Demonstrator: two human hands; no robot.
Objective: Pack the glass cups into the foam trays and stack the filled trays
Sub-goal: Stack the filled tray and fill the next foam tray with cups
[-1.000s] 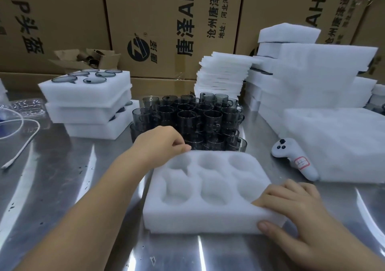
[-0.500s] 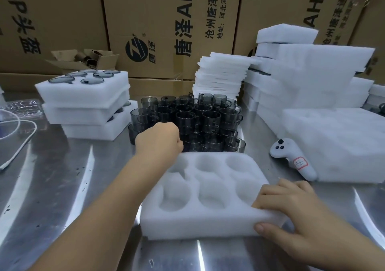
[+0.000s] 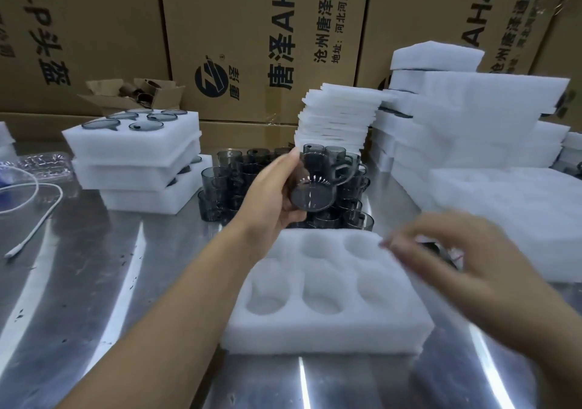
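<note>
The right hand (image 3: 466, 260) is motion-blurred, its fingertip outlines smearing together, and its forearm runs off the right edge. Just behind it a dark object (image 3: 437, 247) is mostly covered, with too little showing to name. The left hand (image 3: 277, 194) hides one side of the glass cup (image 3: 318, 185) it grips, and also much of the cup cluster (image 3: 225, 182) beyond.

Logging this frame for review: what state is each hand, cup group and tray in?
Left hand: grips one glass cup.
Glass cup: off the table, tilted, base toward camera.
Right hand: blurred, open, over the foam tray's right edge.
Foam tray: flat, all six pockets empty.
Loose cups: upright on the table, unpacked.
Filled trays: stacked three high.
</note>
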